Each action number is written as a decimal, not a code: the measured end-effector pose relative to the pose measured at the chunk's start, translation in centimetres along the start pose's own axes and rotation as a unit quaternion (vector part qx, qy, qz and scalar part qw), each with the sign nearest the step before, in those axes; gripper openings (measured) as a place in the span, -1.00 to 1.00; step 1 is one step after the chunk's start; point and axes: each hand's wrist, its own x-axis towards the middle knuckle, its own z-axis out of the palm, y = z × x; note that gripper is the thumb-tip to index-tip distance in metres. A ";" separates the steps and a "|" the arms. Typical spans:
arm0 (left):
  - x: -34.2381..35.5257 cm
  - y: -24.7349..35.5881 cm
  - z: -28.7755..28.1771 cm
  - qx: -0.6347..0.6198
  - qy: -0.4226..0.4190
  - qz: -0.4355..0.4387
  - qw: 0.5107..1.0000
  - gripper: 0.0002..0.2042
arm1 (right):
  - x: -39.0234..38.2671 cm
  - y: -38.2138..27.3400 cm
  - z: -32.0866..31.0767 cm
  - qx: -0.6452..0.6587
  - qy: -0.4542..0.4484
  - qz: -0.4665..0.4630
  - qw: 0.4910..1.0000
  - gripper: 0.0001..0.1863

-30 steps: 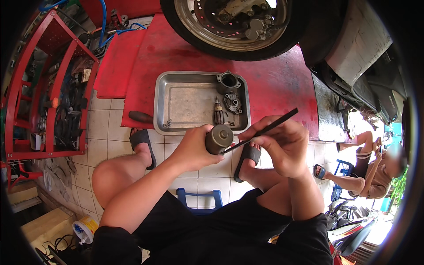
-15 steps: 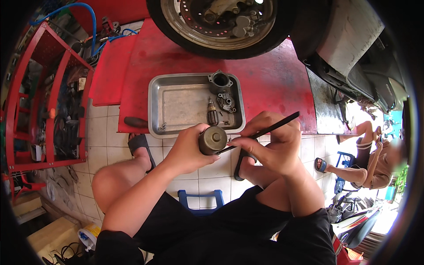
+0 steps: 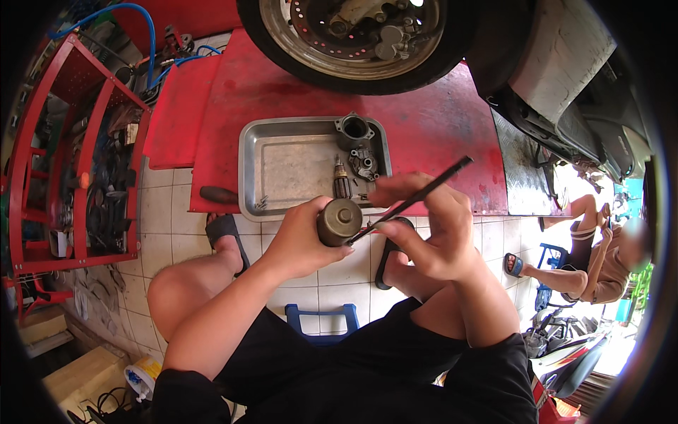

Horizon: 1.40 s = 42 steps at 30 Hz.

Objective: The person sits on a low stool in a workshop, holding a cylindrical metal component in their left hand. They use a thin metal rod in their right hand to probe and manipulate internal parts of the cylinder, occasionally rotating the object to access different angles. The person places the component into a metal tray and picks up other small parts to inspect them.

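My left hand (image 3: 293, 244) is wrapped round a cylindrical metal motor housing (image 3: 340, 220), its closed round end with a central boss facing up. Between the fingers of my right hand (image 3: 441, 240) is a slim black tool (image 3: 434, 185), slanting up to the right; its thin lower end meets the housing's side near my left fingertips. What the tip touches there is too small to make out. Just beyond, a shallow metal tray (image 3: 289, 169) holds a motor armature (image 3: 342, 185), an open cylindrical casting (image 3: 354, 131), a small metal bracket part (image 3: 364, 164) and several small screws (image 3: 262, 203).
The tray stands on a red work platform (image 3: 438, 134) beneath a motorcycle wheel (image 3: 339, 74). A dark-handled tool (image 3: 217, 194) lies at the platform's front edge. A red tool rack (image 3: 85, 141) stands left. Another person (image 3: 600, 261) sits at right. A blue stool (image 3: 321, 311) is below me.
My right fingers have loosened and shifted round the black tool, whose upper end now points more steeply upward. My left hand and the motor housing have stayed nearly in place.
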 end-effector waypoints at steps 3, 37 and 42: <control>0.0 0.0 0.0 -0.009 0.008 0.006 1.000 -0.53 | -0.2 -0.7 0.8 0.145 0.052 0.076 0.985 -0.67; -0.2 -0.1 0.3 -0.008 -0.031 -0.004 0.999 -0.52 | -0.4 -1.4 0.2 0.146 0.001 0.070 0.987 -0.73; -0.3 0.0 0.4 0.007 -0.044 -0.012 0.999 -0.51 | -0.6 -0.7 -0.9 0.075 -0.058 0.068 0.993 -0.82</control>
